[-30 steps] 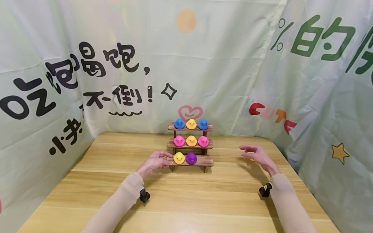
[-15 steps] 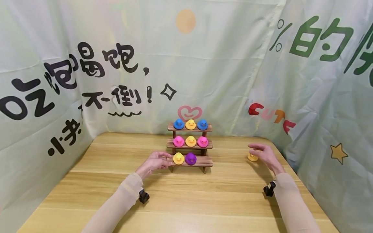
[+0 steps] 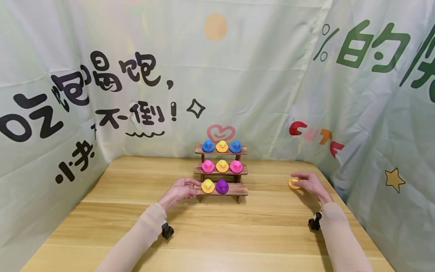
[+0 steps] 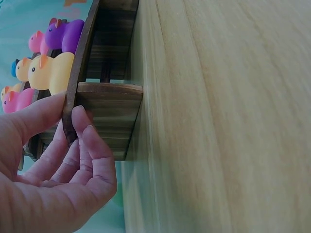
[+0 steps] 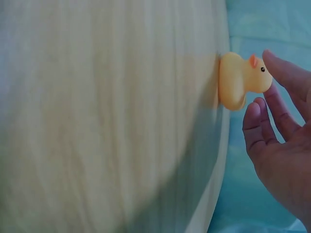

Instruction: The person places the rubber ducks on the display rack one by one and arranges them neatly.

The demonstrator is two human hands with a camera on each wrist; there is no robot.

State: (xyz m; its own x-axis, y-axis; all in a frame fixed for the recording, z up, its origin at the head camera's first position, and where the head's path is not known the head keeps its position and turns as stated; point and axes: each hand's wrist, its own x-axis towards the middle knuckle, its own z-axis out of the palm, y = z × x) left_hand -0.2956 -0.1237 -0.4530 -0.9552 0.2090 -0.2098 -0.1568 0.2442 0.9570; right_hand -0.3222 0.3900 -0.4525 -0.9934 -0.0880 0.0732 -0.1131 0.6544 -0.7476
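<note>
A three-tier wooden display stand (image 3: 239,190) holds several rubber ducks in rows. My left hand (image 3: 179,190) pinches the left end of its lowest shelf, thumb on top and fingers beneath, as the left wrist view shows. Beside that thumb sits a yellow duck (image 4: 51,73), with a purple duck (image 4: 65,36) past it. At the right, my right hand (image 3: 310,185) reaches around a lone yellow-orange duck (image 5: 235,80) standing on the table. Its spread fingers lie close about the duck's head; whether they touch it I cannot tell.
Blue ducks (image 3: 208,146) and a yellow one fill the top shelf; pink ducks (image 3: 208,166) flank a yellow one on the middle shelf. Printed cloth (image 3: 238,75) hangs behind and beside the wooden table (image 3: 217,234).
My right hand has moved right from beside the lone duck, then lowered with its fingers around the duck's head. The left hand keeps hold of the stand.
</note>
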